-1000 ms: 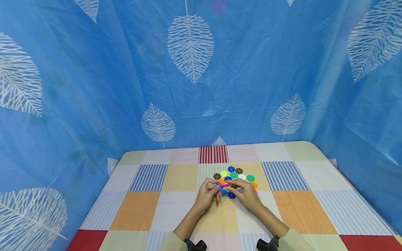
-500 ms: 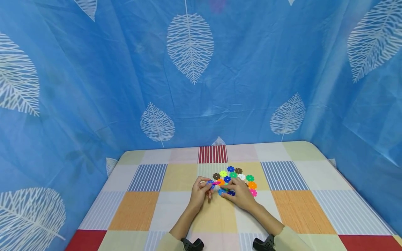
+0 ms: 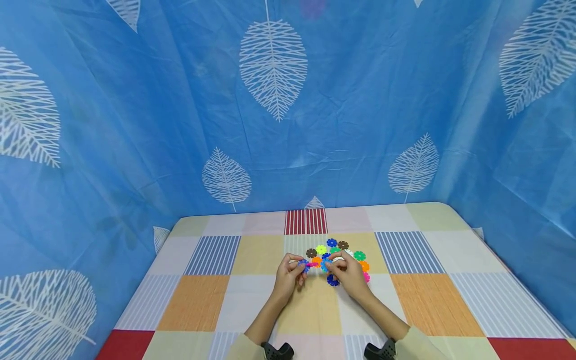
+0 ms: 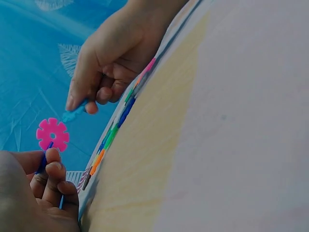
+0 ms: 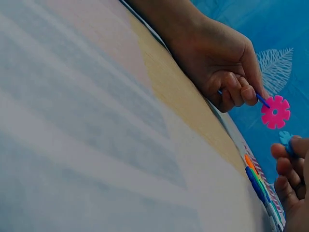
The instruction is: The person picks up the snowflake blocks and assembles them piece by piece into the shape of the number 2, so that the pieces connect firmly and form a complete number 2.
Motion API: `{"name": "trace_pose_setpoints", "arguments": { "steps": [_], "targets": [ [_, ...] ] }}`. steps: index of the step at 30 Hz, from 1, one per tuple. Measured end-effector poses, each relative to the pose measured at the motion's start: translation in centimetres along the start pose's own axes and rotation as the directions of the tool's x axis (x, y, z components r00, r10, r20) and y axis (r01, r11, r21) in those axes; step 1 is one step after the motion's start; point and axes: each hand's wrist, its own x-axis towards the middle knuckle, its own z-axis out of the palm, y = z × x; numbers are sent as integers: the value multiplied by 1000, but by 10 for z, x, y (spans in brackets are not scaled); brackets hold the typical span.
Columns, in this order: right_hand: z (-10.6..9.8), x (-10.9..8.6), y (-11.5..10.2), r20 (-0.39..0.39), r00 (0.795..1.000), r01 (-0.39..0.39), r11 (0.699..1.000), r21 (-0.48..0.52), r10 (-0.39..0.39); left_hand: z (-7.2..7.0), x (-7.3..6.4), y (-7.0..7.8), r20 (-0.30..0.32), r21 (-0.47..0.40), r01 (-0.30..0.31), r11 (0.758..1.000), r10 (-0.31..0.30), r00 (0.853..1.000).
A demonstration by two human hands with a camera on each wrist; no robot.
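My left hand point(image 3: 285, 277) pinches a dark blue notched plastic disc point(image 3: 304, 265) above the table. A pink notched disc point(image 4: 53, 134) is joined edge-on to that blue one and points toward the other hand. Between thumb and fingers, my right hand point(image 3: 353, 277) holds a light blue notched disc point(image 3: 326, 265). In the right wrist view this light blue disc point(image 5: 286, 137) is close to the pink disc point(image 5: 275, 112), with a small gap between them. Fingers partly hide both blue discs.
Loose notched discs of several colours lie behind and under my hands, among them a brown disc point(image 3: 312, 253), a yellow disc point(image 3: 321, 249), a green disc point(image 3: 360, 255) and a dark blue disc point(image 3: 333, 280). A patchwork cloth point(image 3: 252, 300) covers the table; a blue curtain point(image 3: 342, 125) hangs behind.
My hands have parted from the pink disc, the left shifting slightly left. My right hand went down among the loose discs and has lifted the light blue one off the table.
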Motion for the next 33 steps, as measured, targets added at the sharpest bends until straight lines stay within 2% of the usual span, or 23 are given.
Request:
{"name": "trace_pose_setpoints", "arguments": {
  "steps": [1, 3, 11, 21, 26, 33],
  "targets": [
    [-1, -1, -5, 4, 999, -40, 999, 36, 40, 0, 0, 0, 2, 2, 0, 1000, 0, 1000],
    [0, 0, -2, 11, 997, -72, 993, 96, 72, 1, 0, 1, 6, 7, 3, 1000, -3, 1000],
    [6, 2, 25, -2, 997, -74, 973, 221, 76, 0, 0, -2, 22, 40, -3, 999, 2, 1000],
    [11, 0, 29, -11, 996, -84, 955, 283, 91, 2, -5, -1, 101, 137, -78, 987, 64, 993],
    [13, 0, 31, -25, 997, -60, 952, 301, 71, 3, -5, -2, 105, 169, -90, 981, 72, 992],
    [15, 0, 33, -51, 997, -42, 951, 306, 61, 3, -4, -3, 105, 170, -85, 982, 68, 992]
  ]
}}
